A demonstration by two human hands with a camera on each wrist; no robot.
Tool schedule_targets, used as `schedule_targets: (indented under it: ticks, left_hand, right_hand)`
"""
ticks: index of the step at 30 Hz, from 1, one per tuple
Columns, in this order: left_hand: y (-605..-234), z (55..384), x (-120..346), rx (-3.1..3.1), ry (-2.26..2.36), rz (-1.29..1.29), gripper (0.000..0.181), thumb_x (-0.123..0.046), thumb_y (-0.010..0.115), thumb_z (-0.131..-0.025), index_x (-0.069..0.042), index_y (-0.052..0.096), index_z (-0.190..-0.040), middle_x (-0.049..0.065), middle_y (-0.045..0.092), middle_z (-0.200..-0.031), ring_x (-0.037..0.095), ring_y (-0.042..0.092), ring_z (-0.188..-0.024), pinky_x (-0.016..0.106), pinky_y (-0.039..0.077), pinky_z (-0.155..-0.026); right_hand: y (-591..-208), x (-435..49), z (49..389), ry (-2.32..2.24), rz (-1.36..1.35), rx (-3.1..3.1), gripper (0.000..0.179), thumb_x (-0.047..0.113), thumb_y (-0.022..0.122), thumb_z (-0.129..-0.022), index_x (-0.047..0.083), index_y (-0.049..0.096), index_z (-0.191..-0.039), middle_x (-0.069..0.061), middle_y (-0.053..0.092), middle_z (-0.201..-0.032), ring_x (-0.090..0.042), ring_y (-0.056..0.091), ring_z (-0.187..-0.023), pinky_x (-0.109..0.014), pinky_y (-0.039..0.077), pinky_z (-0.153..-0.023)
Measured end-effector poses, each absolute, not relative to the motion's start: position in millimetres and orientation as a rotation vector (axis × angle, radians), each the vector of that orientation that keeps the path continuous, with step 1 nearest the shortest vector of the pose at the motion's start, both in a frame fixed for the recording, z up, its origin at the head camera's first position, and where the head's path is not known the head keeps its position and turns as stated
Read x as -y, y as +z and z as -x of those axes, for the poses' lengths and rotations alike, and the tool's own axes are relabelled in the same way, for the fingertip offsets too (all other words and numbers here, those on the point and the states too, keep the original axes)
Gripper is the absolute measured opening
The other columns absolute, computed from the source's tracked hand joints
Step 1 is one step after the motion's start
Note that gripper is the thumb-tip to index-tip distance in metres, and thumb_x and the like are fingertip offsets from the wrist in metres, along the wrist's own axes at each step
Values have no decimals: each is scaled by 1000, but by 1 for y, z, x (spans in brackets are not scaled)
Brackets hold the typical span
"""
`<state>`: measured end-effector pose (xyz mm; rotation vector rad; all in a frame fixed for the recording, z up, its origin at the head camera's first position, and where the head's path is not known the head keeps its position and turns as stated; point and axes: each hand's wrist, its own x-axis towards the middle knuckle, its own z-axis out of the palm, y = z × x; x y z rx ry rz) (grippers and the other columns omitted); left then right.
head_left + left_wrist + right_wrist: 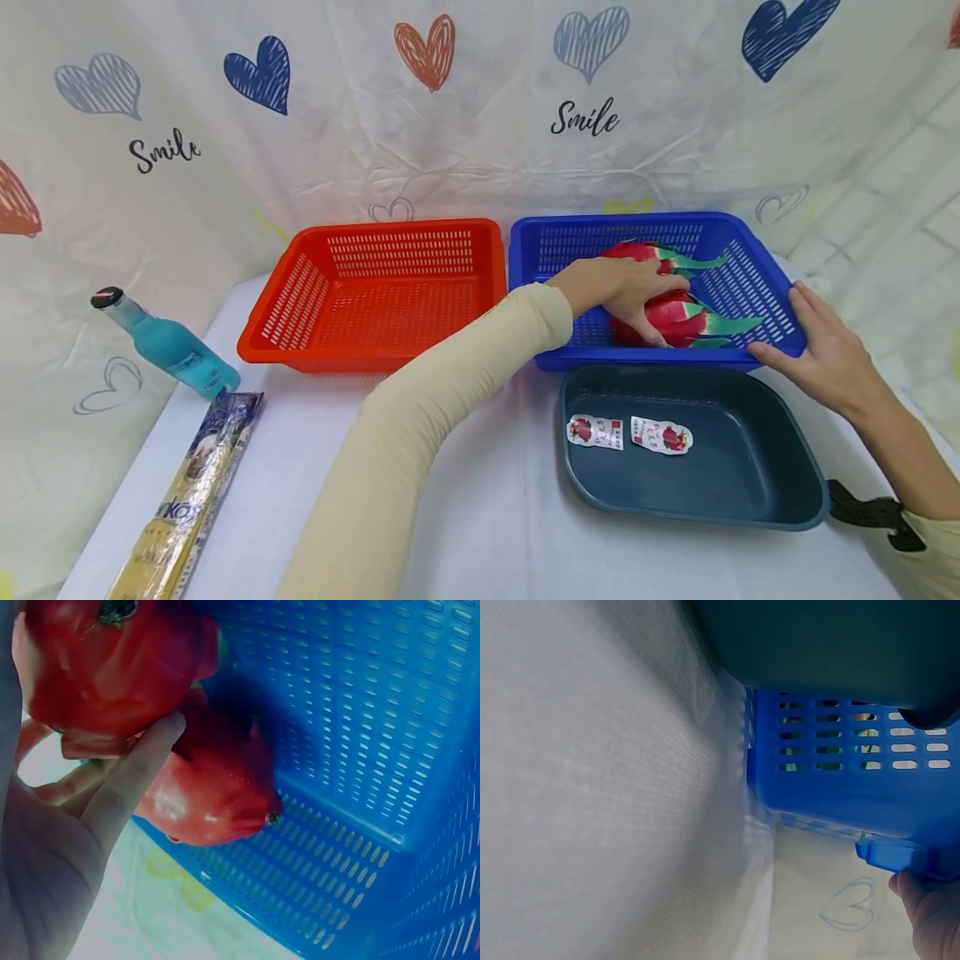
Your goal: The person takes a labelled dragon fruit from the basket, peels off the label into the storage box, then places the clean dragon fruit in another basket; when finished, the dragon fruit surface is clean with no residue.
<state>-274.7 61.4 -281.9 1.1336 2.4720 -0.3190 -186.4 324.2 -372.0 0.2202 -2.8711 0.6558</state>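
My left hand reaches into the blue basket and grips the nearer of two dragon fruits. Its thumb lies over the near side while the other fingers pass between the two fruits. The farther dragon fruit, red with green-tipped scales, lies just behind; in the left wrist view this second fruit rests against the basket's slotted wall. At the basket's front right corner, my right hand holds the rim, thumb on the front edge and fingers along the right side.
A dark teal tub with two dragon fruit labels stands in front of the blue basket. To its left is a red basket. A blue drink bottle and a long yellow food packet lie at the table's left edge.
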Motion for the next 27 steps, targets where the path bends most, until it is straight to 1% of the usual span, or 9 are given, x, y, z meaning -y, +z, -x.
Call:
schedule_targets:
  ticks: [3, 5, 11, 14, 20, 27]
  left_hand:
    - [-284, 272, -62, -2464, -343, -1103, 94, -71, 56, -81, -41, 4, -153, -6, 13, -162, 13, 19, -148, 35, 30, -119]
    - [-284, 270, -64, -2455, -364, -1063, 94, -67, 58, -83, -41, 1, -153, -7, 11, -163, 13, 15, -149, 34, 31, -118]
    - [-280, 261, -72, -2390, -492, -846, 94, -63, 53, -87, -44, -15, -150, -7, -8, -164, 14, 3, -151, 31, 29, -119]
    - [-277, 258, -76, -2379, -502, -763, 94, -62, 53, -88, -47, -19, -148, -9, -13, -163, 13, 0, -152, 29, 29, -119]
    - [-276, 253, -79, -2379, -557, -745, 93, -62, 49, -90, -46, -22, -147, -8, -13, -163, 12, 0, -152, 29, 27, -119]
    - [-272, 254, -77, -2308, -609, -787, 90, -63, 42, -92, -42, -27, -147, -7, -8, -164, 10, -1, -152, 29, 25, -120]
  right_hand:
    - [-372, -324, 186, 658, -225, 2870, 98, 41, 62, -85, 5, 4, -155, -23, 2, -162, -59, 16, -139, -81, 28, -87]
    - [-371, -324, 186, 657, -227, 2873, 98, 41, 62, -85, 5, 4, -155, -23, 2, -162, -59, 16, -139, -81, 28, -88]
    - [-372, -323, 186, 658, -236, 2881, 99, 41, 62, -85, 4, 3, -155, -24, 2, -161, -59, 17, -138, -81, 28, -87]
    - [-372, -323, 186, 661, -241, 2875, 99, 41, 62, -85, 5, 4, -155, -24, 3, -161, -59, 18, -138, -81, 28, -86]
    - [-372, -324, 185, 669, -237, 2874, 99, 41, 62, -85, 5, 3, -155, -24, 2, -162, -59, 18, -138, -81, 28, -86]
    - [-370, -324, 185, 680, -238, 2882, 99, 41, 62, -85, 5, 2, -155, -24, 1, -162, -59, 16, -138, -81, 27, -87]
